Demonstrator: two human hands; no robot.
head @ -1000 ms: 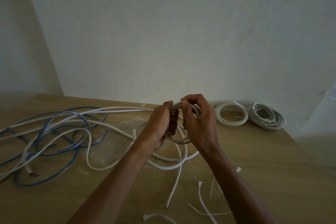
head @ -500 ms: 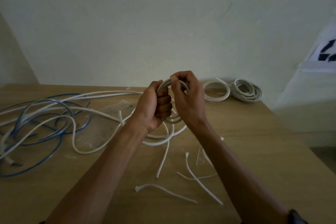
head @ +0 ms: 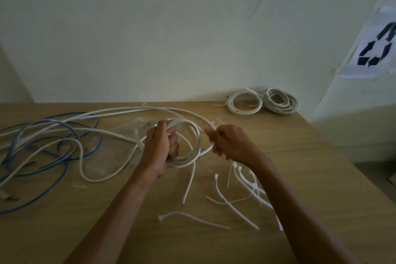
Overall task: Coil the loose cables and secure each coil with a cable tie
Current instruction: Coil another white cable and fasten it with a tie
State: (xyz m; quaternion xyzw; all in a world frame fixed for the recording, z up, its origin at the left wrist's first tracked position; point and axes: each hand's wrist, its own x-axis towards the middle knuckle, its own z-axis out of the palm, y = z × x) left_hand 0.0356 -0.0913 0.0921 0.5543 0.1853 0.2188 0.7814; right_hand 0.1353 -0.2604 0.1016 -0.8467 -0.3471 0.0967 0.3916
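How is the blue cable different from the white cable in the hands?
The blue cable sprawls loose; the white cable is wound into loops. The blue cable lies untouched; the left hand grips the white cable and the right hand holds its outer loop. Both are long and thin.

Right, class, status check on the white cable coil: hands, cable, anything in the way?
Left hand grips white cable coil. Right hand at outer loop, grip blurred. No tie on coil; cable ties loose on table. Blue cable tangled with white tail.

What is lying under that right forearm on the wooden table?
Loose white plastic cable ties lie scattered on the wooden table; the right forearm hides some ends, so their number is unclear.
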